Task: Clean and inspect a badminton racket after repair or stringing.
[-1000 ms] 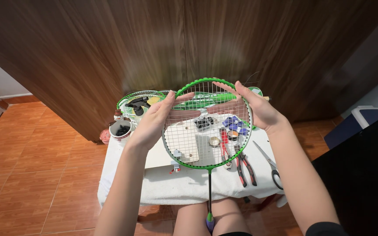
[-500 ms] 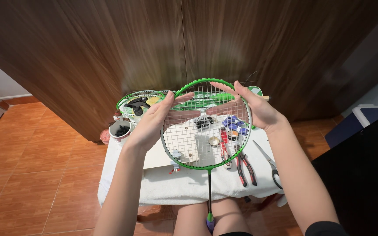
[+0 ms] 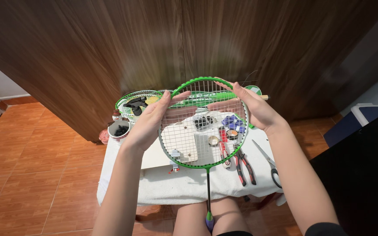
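Note:
I hold a green badminton racket (image 3: 189,163) with white strings flat above a small table, its shaft running down toward my lap. My left hand (image 3: 150,122) grips the left side of the frame, with the thumb across the upper rim. My right hand (image 3: 255,109) holds the upper right of the frame, fingers reaching over the strings. Through the strings I see small items lying on the table below.
A white-covered table (image 3: 184,188) carries red-handled pliers (image 3: 244,165), scissors (image 3: 269,162), a white cup (image 3: 120,130), a second green racket (image 3: 133,101) and small parts. Dark wooden doors (image 3: 162,43) stand behind. A tiled floor lies to the left; a dark surface sits at the right.

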